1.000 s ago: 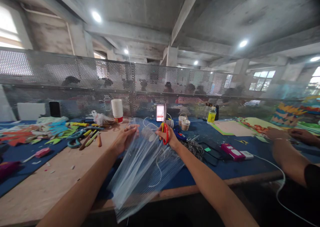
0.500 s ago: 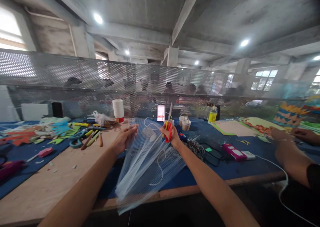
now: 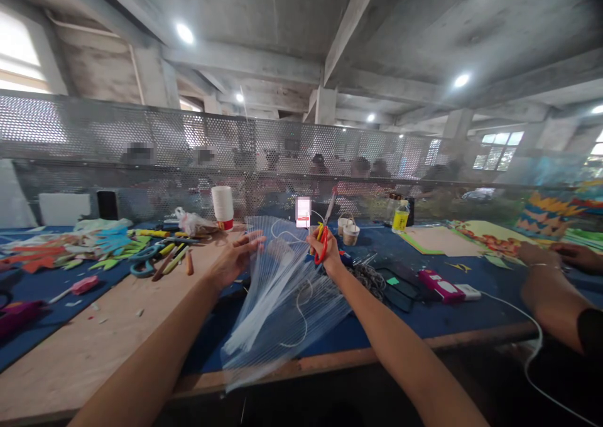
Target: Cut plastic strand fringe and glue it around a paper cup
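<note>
Pleated sheer white fabric [image 3: 271, 308] spreads in a fan between my hands, its lower end hanging past the table's front edge. At its upper left edge is my left hand [image 3: 238, 256], fingers stretched out and apart; whether they touch the fabric is unclear. My right hand [image 3: 326, 250] is closed round scissors [image 3: 322, 246] with red and yellow handles, blades pointing up. A thin white cord [image 3: 282, 233] runs to the fingers of that hand, and more of it shows through the fabric.
Teal-handled scissors [image 3: 142, 260] and several tools lie left, near colourful cut pieces [image 3: 113, 238]. Stacked paper cups [image 3: 222, 204] and a lit phone [image 3: 303, 212] stand behind. Tangled grey cord [image 3: 370, 277] and a magenta device [image 3: 440, 286] lie right, near another person's arm [image 3: 546, 289].
The fingers of my left hand have straightened and spread. The scissors in my right hand have tilted to the right, and the fabric's lower end has shifted slightly up and right.
</note>
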